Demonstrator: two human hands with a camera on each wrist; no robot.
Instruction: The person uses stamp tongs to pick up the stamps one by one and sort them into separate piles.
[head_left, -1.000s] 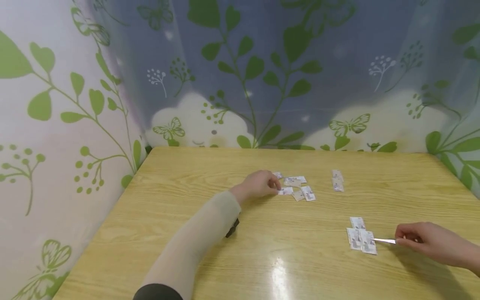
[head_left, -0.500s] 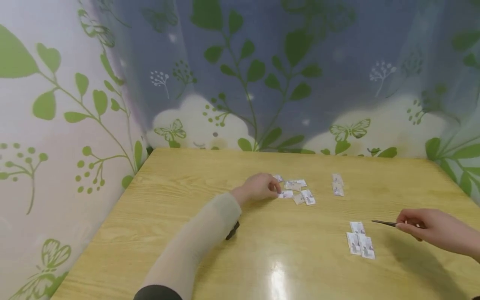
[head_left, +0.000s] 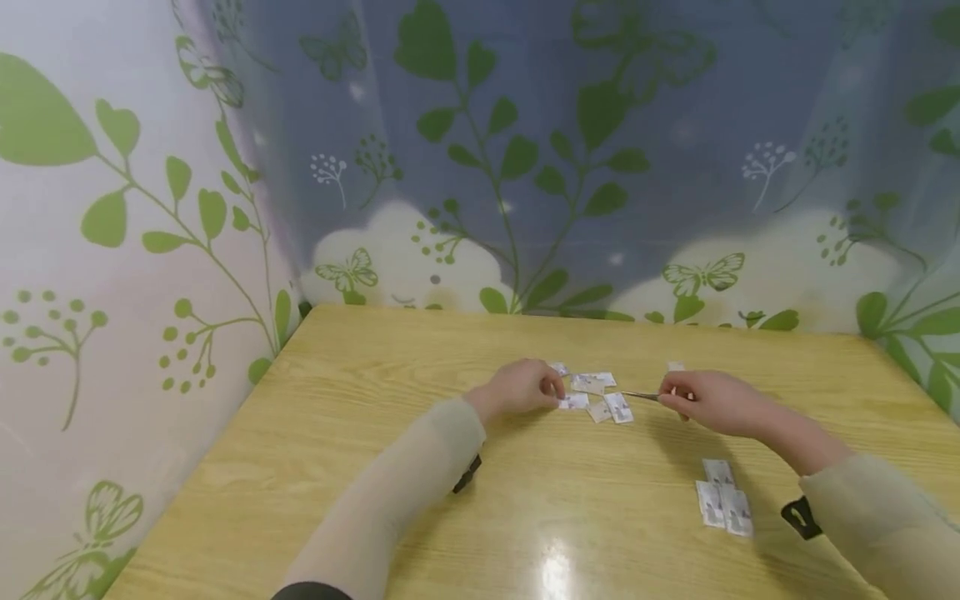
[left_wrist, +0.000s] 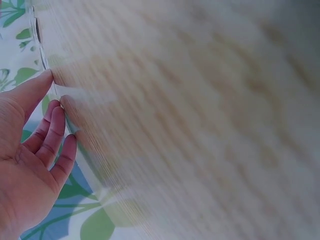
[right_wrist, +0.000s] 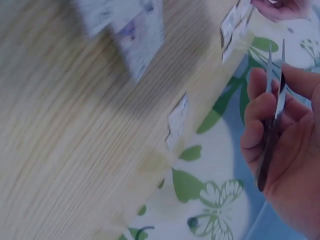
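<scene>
My right hand (head_left: 712,402) holds metal tweezers (right_wrist: 272,117); in the right wrist view their two tips stand apart with nothing between them. In the head view the tips point left, just right of a loose group of small white printed paper pieces (head_left: 619,407). At that group's left side my left hand (head_left: 522,387) rests low, its fingertips at the edge of one piece (head_left: 574,401). The left wrist view shows the thumb and fingers (left_wrist: 52,135) bent gently, tips at the table surface, with a gap between them.
Three joined printed pieces (head_left: 723,497) lie at the front right of the wooden table (head_left: 360,400). Farther back, another printed piece (head_left: 676,366) shows partly behind the right hand. A curtain (head_left: 480,167) with leaf patterns hangs along the table's back edge.
My right hand has lifted the tweezers from the front-right pieces and carried them back and left to the far group. The left hand has stayed by its piece.
</scene>
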